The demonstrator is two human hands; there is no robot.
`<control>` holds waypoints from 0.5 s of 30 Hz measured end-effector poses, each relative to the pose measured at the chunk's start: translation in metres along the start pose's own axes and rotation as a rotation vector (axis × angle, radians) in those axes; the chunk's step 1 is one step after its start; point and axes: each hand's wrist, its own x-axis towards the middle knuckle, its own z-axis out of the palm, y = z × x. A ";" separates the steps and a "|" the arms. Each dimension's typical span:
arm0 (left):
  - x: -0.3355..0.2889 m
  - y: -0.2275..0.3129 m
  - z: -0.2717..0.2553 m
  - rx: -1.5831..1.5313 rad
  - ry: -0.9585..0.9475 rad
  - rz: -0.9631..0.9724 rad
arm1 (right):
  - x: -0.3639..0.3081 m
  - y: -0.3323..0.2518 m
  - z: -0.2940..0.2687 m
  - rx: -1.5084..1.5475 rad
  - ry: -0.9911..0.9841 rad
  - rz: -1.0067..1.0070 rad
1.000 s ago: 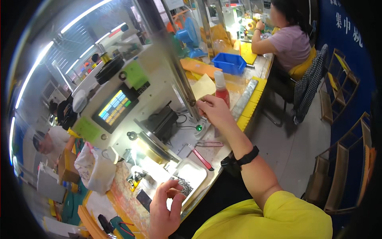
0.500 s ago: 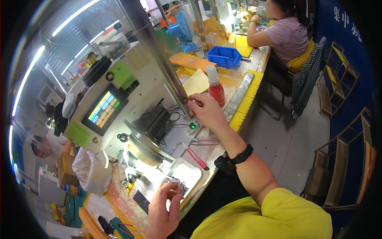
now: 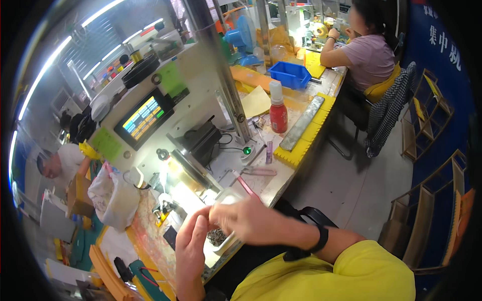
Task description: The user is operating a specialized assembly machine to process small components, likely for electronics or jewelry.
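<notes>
My left hand (image 3: 190, 251) is over the near edge of the bench, thumb and fingers drawn together; whatever is between them is too small to make out. My right hand (image 3: 251, 220) reaches across to the left fingertips, smeared by motion, so its fingers cannot be read. Under both hands lies a white tray (image 3: 232, 244), partly covered by them. Small dark metal pieces (image 3: 217, 237) are heaped in it. Just beyond the right hand rests a red-handled, pen-like tool (image 3: 244, 182), its near end hidden. A brightly lit machine part (image 3: 188, 170) stands behind the tray.
A machine with a lit screen (image 3: 146, 118) and a metal post (image 3: 226, 85) rises at the left. Farther along the bench are pink tweezers (image 3: 260, 171), a red bottle (image 3: 278, 115), a metal bar (image 3: 303, 123) and a blue bin (image 3: 290, 75). A co-worker (image 3: 369, 50) sits beyond.
My right hand has come down from the metal post to my left hand above the tray. My left fingers, apart before, have drawn together. The whole view has shifted slightly.
</notes>
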 end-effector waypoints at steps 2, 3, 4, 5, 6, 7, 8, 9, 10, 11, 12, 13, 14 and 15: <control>0.006 0.008 0.006 -0.062 -0.095 -0.148 | -0.024 0.006 0.030 -0.052 -0.001 -0.170; 0.003 0.001 0.002 -0.108 -0.059 -0.133 | -0.025 -0.001 0.022 -0.092 -0.157 -0.140; 0.002 -0.004 -0.002 -0.114 -0.030 -0.135 | -0.023 -0.010 0.008 -0.131 -0.316 -0.113; 0.004 -0.009 -0.003 0.028 0.023 -0.005 | -0.025 -0.016 -0.006 -0.250 -0.174 -0.146; 0.004 -0.009 -0.005 0.177 0.082 0.121 | -0.022 -0.020 -0.018 -0.363 -0.034 -0.185; 0.006 -0.008 -0.003 0.214 0.074 0.213 | -0.010 -0.020 -0.031 -0.467 0.139 -0.350; 0.006 -0.011 -0.004 0.263 0.069 0.287 | 0.004 -0.020 -0.039 -0.557 0.310 -0.518; 0.006 -0.006 0.001 0.314 0.069 0.313 | 0.015 -0.014 -0.041 -0.540 0.277 -0.522; 0.006 0.004 0.009 0.359 0.055 0.344 | 0.024 -0.006 -0.043 -0.465 0.196 -0.564; 0.004 0.007 0.014 0.389 0.072 0.350 | 0.031 -0.001 -0.046 -0.390 0.115 -0.603; 0.005 0.009 0.012 0.386 0.097 0.338 | 0.036 0.000 -0.048 -0.379 0.089 -0.604; 0.006 0.011 0.010 0.429 0.066 0.337 | 0.039 0.002 -0.053 -0.341 0.038 -0.573; 0.006 0.013 0.008 0.472 0.032 0.334 | 0.044 0.003 -0.057 -0.305 -0.011 -0.541; 0.004 0.020 0.001 0.559 -0.048 0.179 | 0.049 -0.001 -0.061 -0.270 -0.035 -0.471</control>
